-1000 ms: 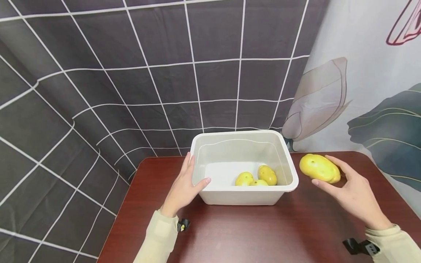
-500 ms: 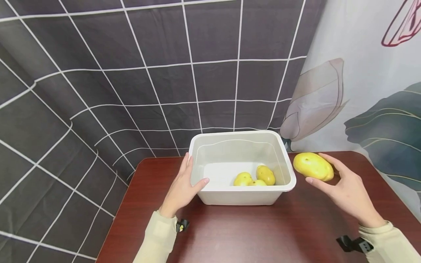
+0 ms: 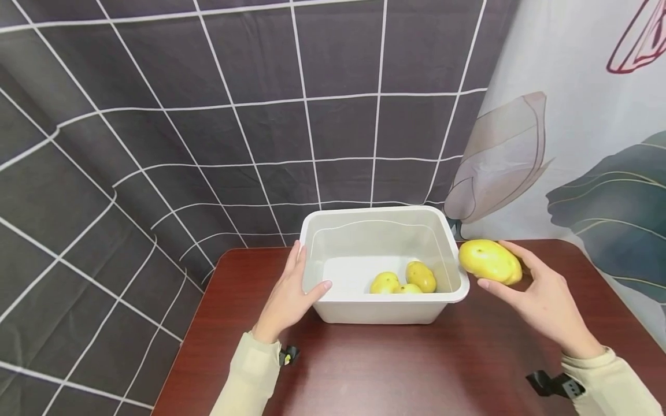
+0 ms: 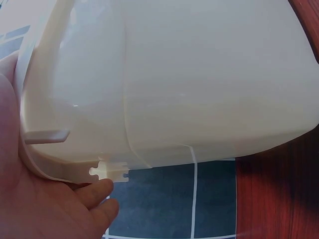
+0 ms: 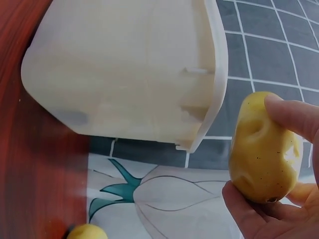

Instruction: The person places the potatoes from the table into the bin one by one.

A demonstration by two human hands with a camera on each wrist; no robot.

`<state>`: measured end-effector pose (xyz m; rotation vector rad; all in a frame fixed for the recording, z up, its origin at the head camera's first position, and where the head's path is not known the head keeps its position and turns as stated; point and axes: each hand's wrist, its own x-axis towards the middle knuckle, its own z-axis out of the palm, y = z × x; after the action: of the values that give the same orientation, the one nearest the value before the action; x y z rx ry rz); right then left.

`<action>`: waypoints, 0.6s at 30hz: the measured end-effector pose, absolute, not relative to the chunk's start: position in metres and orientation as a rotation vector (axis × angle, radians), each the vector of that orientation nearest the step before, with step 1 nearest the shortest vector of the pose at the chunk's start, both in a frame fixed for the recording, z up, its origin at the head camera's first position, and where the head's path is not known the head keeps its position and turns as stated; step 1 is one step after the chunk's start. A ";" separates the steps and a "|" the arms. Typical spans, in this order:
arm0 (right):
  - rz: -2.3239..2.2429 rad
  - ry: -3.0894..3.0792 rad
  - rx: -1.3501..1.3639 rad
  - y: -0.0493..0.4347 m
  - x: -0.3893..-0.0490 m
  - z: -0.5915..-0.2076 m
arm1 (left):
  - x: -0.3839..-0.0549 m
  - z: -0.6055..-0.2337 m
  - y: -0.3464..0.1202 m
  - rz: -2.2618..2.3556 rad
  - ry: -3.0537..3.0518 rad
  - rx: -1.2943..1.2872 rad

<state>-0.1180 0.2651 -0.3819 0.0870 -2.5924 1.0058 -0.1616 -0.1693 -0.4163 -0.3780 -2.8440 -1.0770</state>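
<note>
My right hand (image 3: 551, 303) holds a yellow potato (image 3: 489, 262) between thumb and fingers, just beyond the right rim of a white plastic tub (image 3: 382, 313). Dimples and small dark specks mark the potato (image 5: 264, 154) in the right wrist view. At the tub's left side, my left hand (image 3: 291, 294) grips the rim, the thumb over the edge and the fingers along the outside. Inside the tub, toward its front right, lie several yellow potatoes (image 3: 421, 277), one partly hidden by the front rim. The left wrist view shows the left hand (image 4: 60, 211) against the rim.
The tub stands on a reddish-brown table (image 3: 374, 370) near its back edge. One more yellow potato (image 5: 87, 232) shows on the table in the right wrist view. Behind hang a dark gridded cloth (image 3: 260, 133) and a pale leaf-printed curtain (image 3: 588, 115).
My right hand has moved left with the potato, from out over the table to close by the tub's right rim. The left hand and the tub have stayed in place.
</note>
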 end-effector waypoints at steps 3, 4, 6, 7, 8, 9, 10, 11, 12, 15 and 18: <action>1.024 -2.589 0.100 0.263 -0.118 -0.381 | -0.162 -0.416 -0.169 -1.066 -2.848 -0.373; 1.029 -2.592 0.104 0.262 -0.118 -0.382 | -0.162 -0.416 -0.169 -1.067 -2.850 -0.371; 1.037 -2.593 0.109 0.259 -0.118 -0.382 | -0.162 -0.416 -0.169 -1.071 -2.852 -0.369; 1.039 -2.592 0.114 0.258 -0.118 -0.382 | -0.162 -0.416 -0.169 -1.073 -2.852 -0.367; 1.037 -2.592 0.119 0.257 -0.119 -0.382 | -0.162 -0.416 -0.169 -1.075 -2.853 -0.366; 1.034 -2.591 0.123 0.257 -0.119 -0.382 | -0.162 -0.416 -0.169 -1.076 -2.854 -0.365; 1.032 -2.590 0.126 0.256 -0.120 -0.382 | -0.162 -0.415 -0.169 -1.076 -2.856 -0.364; 1.031 -2.589 0.130 0.255 -0.120 -0.382 | -0.162 -0.415 -0.170 -1.075 -2.857 -0.363; 1.030 -2.590 0.132 0.254 -0.120 -0.382 | -0.162 -0.415 -0.169 -1.072 -2.859 -0.363; 1.026 -2.590 0.144 0.250 -0.120 -0.382 | -0.162 -0.415 -0.169 -1.070 -2.856 -0.367; 1.024 -2.584 0.167 0.246 -0.121 -0.383 | -0.162 -0.416 -0.170 -1.074 -2.856 -0.369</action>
<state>-0.1208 0.2457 -0.3829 0.1669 -2.5839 1.0243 -0.1615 -0.1697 -0.4159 -0.3691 -2.8556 -1.0741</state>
